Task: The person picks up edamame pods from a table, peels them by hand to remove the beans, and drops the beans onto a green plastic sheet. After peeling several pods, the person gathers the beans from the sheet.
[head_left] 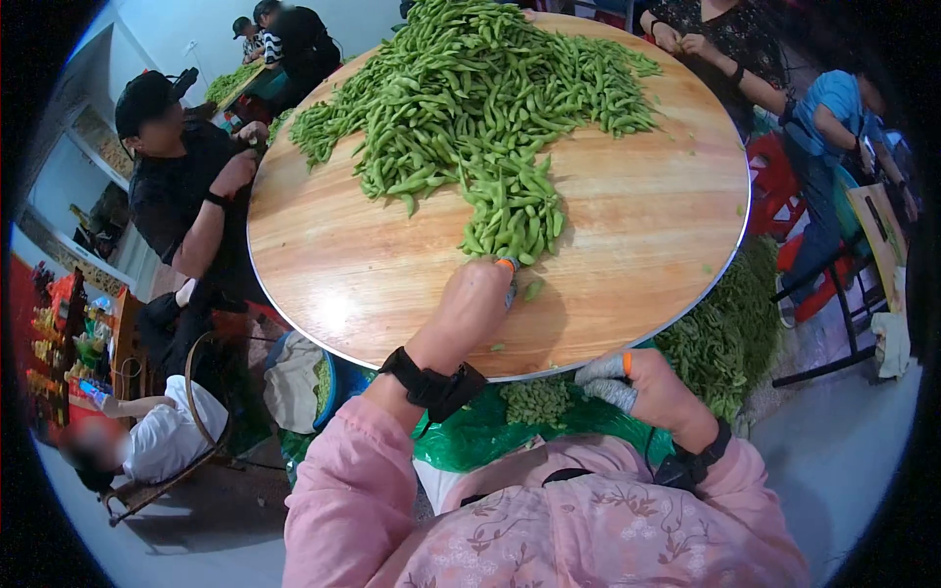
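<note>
A large heap of green bean pods [480,108] covers the far half of a round wooden table [637,225]. My left hand [477,294] reaches onto the table, fingers curled at the near tip of the heap, an orange fingertip cover showing; whether it grips a pod is hidden. A single pod [533,289] lies just right of it. My right hand [642,384], with grey-taped fingers and an orange tip, is below the table edge, fingers closed, above a pile of shelled beans [537,400] on green plastic [470,436] in my lap.
A person in black [191,186] sits at the table's left edge. Other people's hands [686,41] work at the far right. More pods [730,328] are heaped on the floor to the right, by red stools [784,186]. A child [157,441] sits low at left.
</note>
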A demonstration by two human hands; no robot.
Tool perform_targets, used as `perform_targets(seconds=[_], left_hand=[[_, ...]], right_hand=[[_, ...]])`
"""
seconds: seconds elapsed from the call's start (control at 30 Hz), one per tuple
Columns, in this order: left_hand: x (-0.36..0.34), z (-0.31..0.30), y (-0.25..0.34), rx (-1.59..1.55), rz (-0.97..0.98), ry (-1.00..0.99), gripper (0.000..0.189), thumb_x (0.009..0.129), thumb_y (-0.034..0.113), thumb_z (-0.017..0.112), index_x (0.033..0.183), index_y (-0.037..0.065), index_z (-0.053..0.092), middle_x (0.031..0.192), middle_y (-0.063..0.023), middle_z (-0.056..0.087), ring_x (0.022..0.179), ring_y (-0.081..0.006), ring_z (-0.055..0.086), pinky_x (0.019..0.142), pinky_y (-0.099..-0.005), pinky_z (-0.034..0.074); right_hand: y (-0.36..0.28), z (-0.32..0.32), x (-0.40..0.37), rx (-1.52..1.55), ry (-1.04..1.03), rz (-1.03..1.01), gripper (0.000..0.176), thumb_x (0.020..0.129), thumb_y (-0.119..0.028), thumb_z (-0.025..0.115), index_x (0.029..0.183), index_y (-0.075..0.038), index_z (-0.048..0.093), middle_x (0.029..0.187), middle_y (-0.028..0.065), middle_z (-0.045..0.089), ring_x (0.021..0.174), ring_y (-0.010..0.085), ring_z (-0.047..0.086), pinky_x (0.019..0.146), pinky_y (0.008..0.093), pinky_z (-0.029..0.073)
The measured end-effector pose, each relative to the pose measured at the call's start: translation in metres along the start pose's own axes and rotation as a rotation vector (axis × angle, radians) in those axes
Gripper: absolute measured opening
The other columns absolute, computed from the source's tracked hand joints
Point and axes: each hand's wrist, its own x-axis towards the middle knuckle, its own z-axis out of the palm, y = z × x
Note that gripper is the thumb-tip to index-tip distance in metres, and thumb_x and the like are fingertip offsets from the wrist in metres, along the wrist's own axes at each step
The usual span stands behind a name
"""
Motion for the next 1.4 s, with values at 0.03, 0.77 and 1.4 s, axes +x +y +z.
perform_targets(seconds=[0.03,0.77,1.4], left_hand=[[0.0,0.001,0.001,-0.017,-0.007,-0.019,0.018,0.074,0.017,0.056,0.073,-0.001,0.054,0.069,-0.0229,0.055,0.066,-0.0394,0.053,0.058,-0.0433,0.043],[-0.056,-0.012,0.065,-1.543,-0.369,-0.236,0.02,0.079,0.012,0.059,0.095,0.001,0.054,0.079,-0.0041,0.06,0.064,-0.0091,0.055,0.055,-0.0205,0.044],[-0.061,-0.012,0.066,-1.63,-0.307,-0.238,0.036,0.075,0.013,0.064,0.102,0.0,0.044,0.07,-0.0041,0.053,0.057,-0.0095,0.046,0.051,-0.0213,0.036]], right_hand=[[0.0,-0.001,-0.001,0.002,0.002,0.004,0.018,0.076,-0.008,0.058,0.093,-0.001,0.06,0.084,0.0083,0.062,0.074,0.0147,0.058,0.067,0.0256,0.045],[-0.008,0.012,0.021,0.54,0.122,0.046,0.013,0.083,-0.004,0.051,0.094,0.002,0.056,0.086,0.0033,0.06,0.077,0.0074,0.053,0.07,0.0222,0.044],[-0.018,0.006,0.013,0.57,0.003,0.159,0.009,0.082,-0.005,0.053,0.089,0.0,0.056,0.082,-0.0001,0.059,0.074,0.0049,0.052,0.067,0.0203,0.042]])
